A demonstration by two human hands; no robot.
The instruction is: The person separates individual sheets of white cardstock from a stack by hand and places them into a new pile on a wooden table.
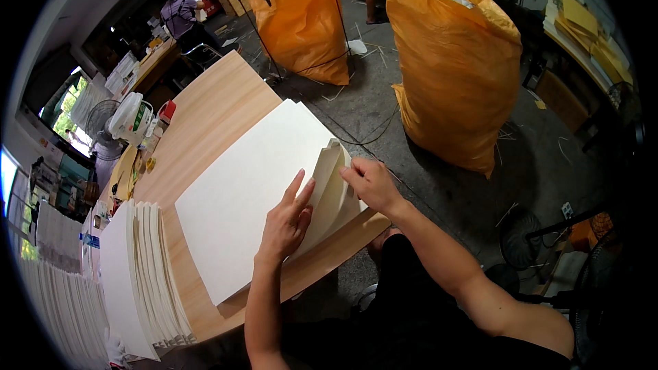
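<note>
A large white stack of paper sheets (pixel 253 171) lies at an angle on the wooden table. At its right edge a narrow flap (pixel 327 173) stands up and bends over, and layered pale sheets show beneath it. My left hand (pixel 284 225) rests on the stack beside this flap, fingers stretched out and apart. On the other side, my right hand (pixel 372 183) has its fingers curled and thumb pressed in at the edge of the sheets. Its fingertips are partly hidden, but it seems to grip that edge.
Piles of white sheets (pixel 144 267) stand at the table's left end. Along the far left edge are a white bucket (pixel 130 118) and small containers. Two big orange sacks (pixel 452 75) stand on the floor beyond the wooden table (pixel 226 103). Other people (pixel 179 17) are farther back. A fan (pixel 521 236) is at right.
</note>
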